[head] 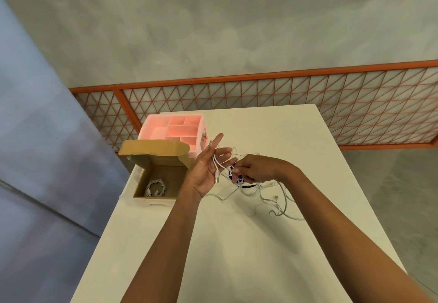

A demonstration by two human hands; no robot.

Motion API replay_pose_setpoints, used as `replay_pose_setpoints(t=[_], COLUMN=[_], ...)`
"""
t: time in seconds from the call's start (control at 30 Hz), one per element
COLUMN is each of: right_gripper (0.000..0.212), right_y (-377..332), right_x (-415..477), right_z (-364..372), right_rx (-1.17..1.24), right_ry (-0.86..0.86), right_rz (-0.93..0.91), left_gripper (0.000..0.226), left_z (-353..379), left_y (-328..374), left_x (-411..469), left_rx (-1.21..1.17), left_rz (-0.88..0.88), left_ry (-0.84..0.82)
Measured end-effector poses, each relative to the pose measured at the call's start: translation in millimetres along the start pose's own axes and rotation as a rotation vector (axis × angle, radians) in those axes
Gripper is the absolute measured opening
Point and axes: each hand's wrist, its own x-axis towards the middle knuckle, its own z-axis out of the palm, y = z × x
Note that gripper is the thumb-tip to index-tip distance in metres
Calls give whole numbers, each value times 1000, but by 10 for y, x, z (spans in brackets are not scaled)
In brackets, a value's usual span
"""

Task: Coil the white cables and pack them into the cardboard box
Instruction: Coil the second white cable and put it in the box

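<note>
- Two forearms come in over the near edge of the white table (237,250). The top is matte, and a broad stretch of it lies between the near edge and the hands.
- L: left hand (201,174) is raised over the table middle, palm turned toward the rt, fingers straight and spread. A white cable (216,165) lies across the fingers, its plug hanging by the palm.
- R: right hand (254,170) is just beside the L fingertips, knuckles up, fingers curled, pinching the same white cable.
- Under the R fingers is a purple-and-white item (237,180); can't tell what it is.
- Loose cables (275,202) lie tangled on the table below and rt of the R hand. They trail toward the rt edge and stop short of it.
- Cardboard box (154,197) sits at the left edge, past the halfway line, its near-left corner about flush w/ the edge. The lid stands open on the far side.
- Inside the box on the floor is one coiled cable (155,187).
- Pink organiser (147,129) is at the far-left corner, right behind the box lid, w/ open compartments on top.
- The far-rt part of the table shows bare top up to both edges.
- Beyond the far edge, an orange lattice panel (272,94) runs across, w/ grey concrete floor (225,30) past it.
- Blue-grey wall (35,141) is off the left edge.
</note>
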Motion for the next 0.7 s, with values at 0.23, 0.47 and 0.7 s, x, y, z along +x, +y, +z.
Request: replay_pose_setpoints(t=[0.23,0.47,0.7], right_gripper=[32,36,33], right_y=[-102,-183,-100], right_x=[-74,-101,-108], right_z=[-99,-296,-384], right_rx=[-124,-70,88], right_ry=[-68,137,342], right_rz=[-11,-35,-72], left_gripper=[48,41,37], left_z=[-20,60,158], left_y=[-47,-142,-105], left_x=[78,10,-129], left_rx=[430,772,455], left_rz=[-23,-50,-202], left_ry=[105,15,-113])
